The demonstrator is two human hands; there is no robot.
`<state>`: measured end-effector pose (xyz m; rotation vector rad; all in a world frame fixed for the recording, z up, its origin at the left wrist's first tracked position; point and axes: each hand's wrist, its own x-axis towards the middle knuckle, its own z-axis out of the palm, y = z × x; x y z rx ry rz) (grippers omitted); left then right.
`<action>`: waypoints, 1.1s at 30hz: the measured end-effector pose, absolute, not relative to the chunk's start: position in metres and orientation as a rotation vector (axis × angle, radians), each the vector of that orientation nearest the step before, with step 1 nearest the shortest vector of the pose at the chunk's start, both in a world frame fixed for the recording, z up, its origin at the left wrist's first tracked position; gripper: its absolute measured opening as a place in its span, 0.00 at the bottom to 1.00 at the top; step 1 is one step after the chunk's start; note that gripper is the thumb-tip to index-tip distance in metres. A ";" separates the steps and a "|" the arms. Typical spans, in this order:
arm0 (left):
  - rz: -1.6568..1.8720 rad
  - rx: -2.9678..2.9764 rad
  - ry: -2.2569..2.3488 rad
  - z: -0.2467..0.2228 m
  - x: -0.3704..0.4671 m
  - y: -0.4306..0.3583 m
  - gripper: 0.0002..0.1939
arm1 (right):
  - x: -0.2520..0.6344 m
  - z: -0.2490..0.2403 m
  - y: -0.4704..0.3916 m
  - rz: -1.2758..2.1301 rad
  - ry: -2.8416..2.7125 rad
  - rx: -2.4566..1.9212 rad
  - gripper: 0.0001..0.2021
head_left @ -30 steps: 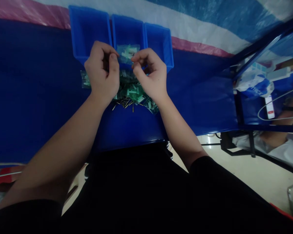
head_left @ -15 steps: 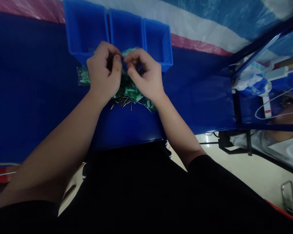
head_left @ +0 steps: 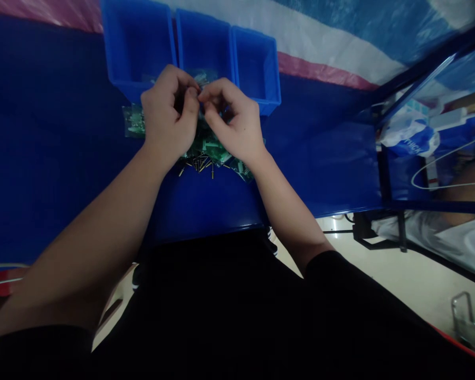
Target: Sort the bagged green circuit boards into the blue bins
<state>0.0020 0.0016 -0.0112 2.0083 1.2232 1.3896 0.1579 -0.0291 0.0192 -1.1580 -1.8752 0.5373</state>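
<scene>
Clear plastic packet (head_left: 206,76), one, partly hidden before the middle of three blue bins (head_left: 255,66), the leftmost cropped; left hand (head_left: 169,113) and right hand (head_left: 237,119) pinch its near edge. Packets heaped beneath (head_left: 216,150) overlap uncountably.

Bag (head_left: 206,77): clear, pale pieces inside, mostly hidden, beyond the pile.
Pile (head_left: 214,150): greenish clear bags, overlapping.
Left bag (head_left: 134,122): clear, pale contents, flat, left of the pile.
Pins (head_left: 199,164): slim, brass-coloured ends, loose, variously angled, along the near edge.
</scene>
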 end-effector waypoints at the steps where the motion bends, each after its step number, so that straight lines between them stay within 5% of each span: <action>1: 1.380 1.998 1.221 -0.011 0.002 0.002 0.25 | 0.158 0.019 -0.029 0.538 -1.876 -1.163 0.10; 33: 1.375 1.992 1.238 -0.008 0.003 0.000 0.32 | 0.158 0.018 -0.029 0.510 -1.935 -1.135 0.11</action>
